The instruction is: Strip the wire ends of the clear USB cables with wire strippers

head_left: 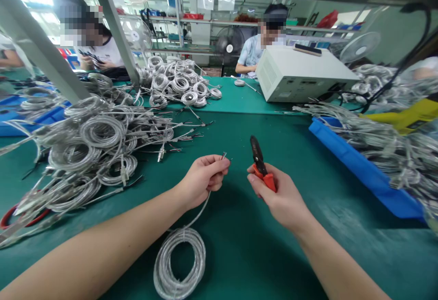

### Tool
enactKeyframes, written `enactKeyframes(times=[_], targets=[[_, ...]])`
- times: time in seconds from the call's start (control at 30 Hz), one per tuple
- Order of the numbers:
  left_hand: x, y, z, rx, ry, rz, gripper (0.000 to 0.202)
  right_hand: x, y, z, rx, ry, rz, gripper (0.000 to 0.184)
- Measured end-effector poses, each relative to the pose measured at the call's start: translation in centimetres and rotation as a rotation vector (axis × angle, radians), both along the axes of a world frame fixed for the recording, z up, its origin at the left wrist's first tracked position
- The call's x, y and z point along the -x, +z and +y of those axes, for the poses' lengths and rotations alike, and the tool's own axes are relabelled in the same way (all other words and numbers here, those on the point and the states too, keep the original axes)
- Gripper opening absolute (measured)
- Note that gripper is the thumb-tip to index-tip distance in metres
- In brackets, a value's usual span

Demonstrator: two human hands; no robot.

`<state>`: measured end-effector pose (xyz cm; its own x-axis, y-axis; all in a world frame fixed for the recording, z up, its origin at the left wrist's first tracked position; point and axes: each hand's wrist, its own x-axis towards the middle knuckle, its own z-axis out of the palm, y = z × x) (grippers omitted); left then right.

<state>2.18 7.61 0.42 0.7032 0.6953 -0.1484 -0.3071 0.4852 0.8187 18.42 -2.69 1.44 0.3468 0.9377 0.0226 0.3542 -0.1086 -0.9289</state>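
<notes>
My left hand is closed in a pinch round the end of a silvery cable. Short thin wires poke out past the thumb and fingertip. From under the hand the cable runs down to its coil, which lies on the green table mat. Wire strippers with orange handles and dark jaws are gripped in my right hand, jaws pointing up and away. The jaws look closed and stand apart from the wires, to the right of my left hand. Part of the handles is hidden by my fingers.
Many coiled cables are heaped at left, others farther back. A blue tray of cables stands at right, near a yellow tool. A grey machine stands behind. Co-workers sit across the bench.
</notes>
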Motion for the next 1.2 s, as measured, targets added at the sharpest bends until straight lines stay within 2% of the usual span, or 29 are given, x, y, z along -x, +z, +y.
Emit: enactKeyframes(times=[0.13, 0.23, 0.47, 0.57, 0.7, 0.93, 1.03, 1.13, 1.2], targets=[[0.0, 0.5, -1.0, -0.039, -0.122, 0.019, 0.027, 0.6, 0.1, -0.4, -0.196, 0.012, 0.180, 0.021], [-0.1, 0.6, -1.8, -0.069, -0.140, 0.048, 0.024, 0.9, 0.5, -0.7, -0.250, 0.041, 0.232, 0.015], [-0.6, 0.3, -2.2, -0.176, -0.116, 0.120, 0.025, 1.4, 0.8, -0.9, -0.235, 0.049, 0.166, 0.014], [-0.6, 0.2, -2.1, -0.215, -0.116, 0.168, 0.024, 1.6, 0.7, -0.8, -0.225, -0.039, 0.089, 0.016], [-0.3, 0.1, -1.8, -0.409, -0.156, 0.330, 0.028, 0.9, 0.4, -0.5, -0.164, -0.195, 0.016, 0.027], [-0.5, 0.1, -2.2, -0.627, -0.223, 0.518, 0.032, -0.4, -0.7, 0.6, -0.127, -0.196, 0.007, 0.038], [1.6, 0.9, -2.7, -0.735, -0.207, 0.612, 0.040, -0.1, -0.6, 0.7, -0.171, -0.250, 0.073, 0.040], [5.8, 1.6, -4.1, -0.983, -0.196, 0.764, 0.061, -0.2, -0.4, 0.8, -0.210, -0.358, 0.139, 0.038], [8.3, 1.6, -5.4, -1.137, -0.189, 0.894, 0.058, -0.5, -0.6, 0.9, -0.229, -0.397, 0.166, 0.038]])
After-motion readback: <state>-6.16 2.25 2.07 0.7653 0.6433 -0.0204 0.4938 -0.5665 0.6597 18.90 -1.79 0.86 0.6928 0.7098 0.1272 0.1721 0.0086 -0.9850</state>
